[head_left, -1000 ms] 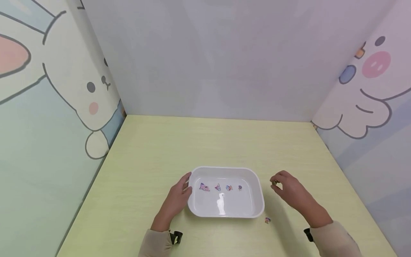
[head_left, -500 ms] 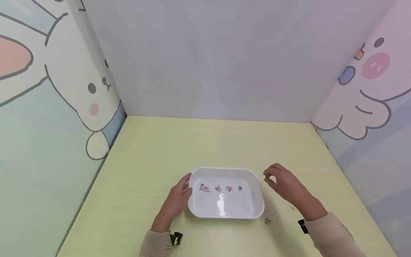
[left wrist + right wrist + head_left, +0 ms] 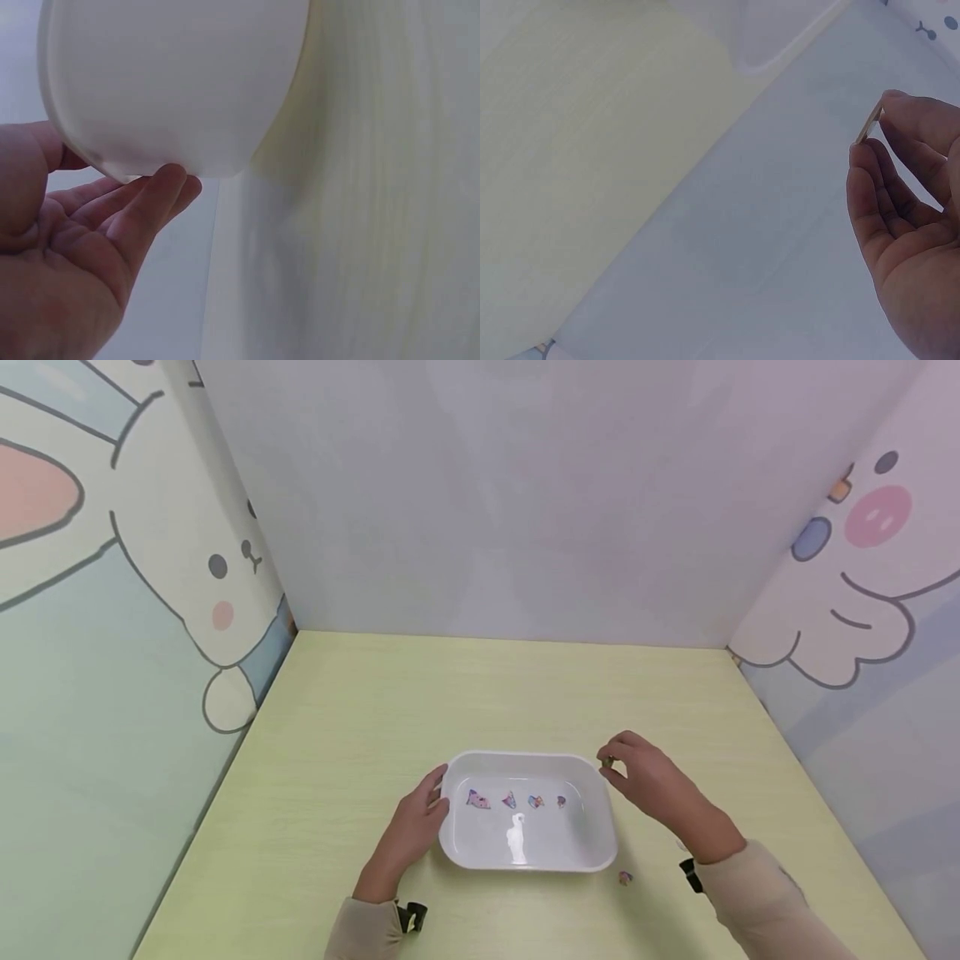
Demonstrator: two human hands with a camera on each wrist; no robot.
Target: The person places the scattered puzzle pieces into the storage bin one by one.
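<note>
My left hand (image 3: 418, 818) grips the left end of a white plastic tray (image 3: 525, 858), thumb and fingers at its rim. In the left wrist view the fingers of the left hand (image 3: 97, 232) reach under the lip of the tray (image 3: 172, 90). A row of several small printed cutouts (image 3: 478, 799) lies on the tray's floor. Above the tray's far right corner, my right hand (image 3: 648, 781) pinches a small thin flat piece (image 3: 870, 122) between thumb and fingertips. It is edge-on in the right wrist view, so its printed face is hidden.
A small colourful cutout (image 3: 626, 878) lies on the pale yellow table (image 3: 360, 710) off the tray's near right corner. A pale little piece (image 3: 681, 844) shows beside the right wrist, partly covered. Cartoon-printed panels (image 3: 862, 610) flank the table; a plain grey wall (image 3: 495, 502) closes the back.
My right hand has moved left and away from me with the small flat piece, nearing the tray's rim. The pale piece by the wrist has come into view. The left hand stays put.
</note>
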